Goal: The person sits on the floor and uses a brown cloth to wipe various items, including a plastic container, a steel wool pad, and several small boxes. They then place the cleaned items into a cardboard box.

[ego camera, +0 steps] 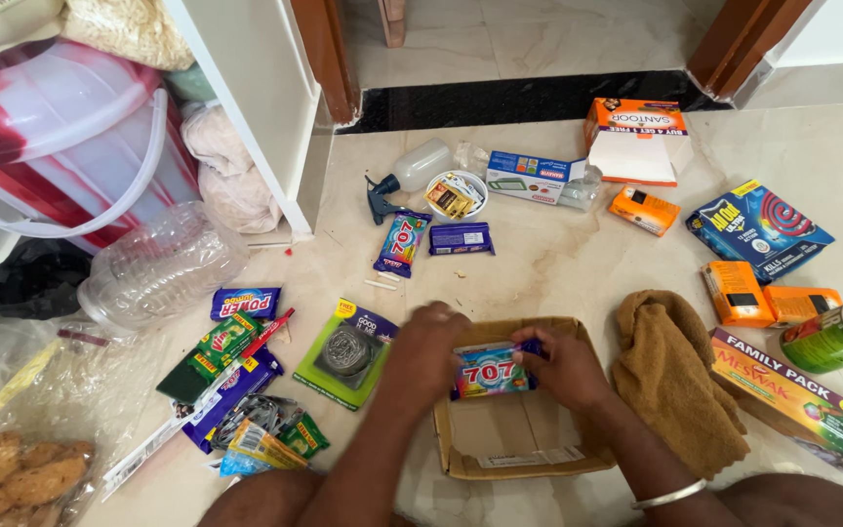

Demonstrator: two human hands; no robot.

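Observation:
Both my hands hold a small soap bar packet (490,371) in a bright blue, pink and yellow wrapper, just above an open cardboard box (514,439) on the floor. My left hand (424,353) grips the packet's left end, and my right hand (563,366) grips its right end. A second packet of the same kind (402,241) lies farther away on the floor. A purple wrapped bar (461,238) sits beside it.
A brown cloth (680,376) lies right of the box, with orange boxes (737,293), a blue coil box (759,228) and a long green carton (797,400) beyond. A scrubber card (346,351) and several sachets (236,376) lie to the left. A clear plastic bottle (163,265) rests by a white shelf (256,107).

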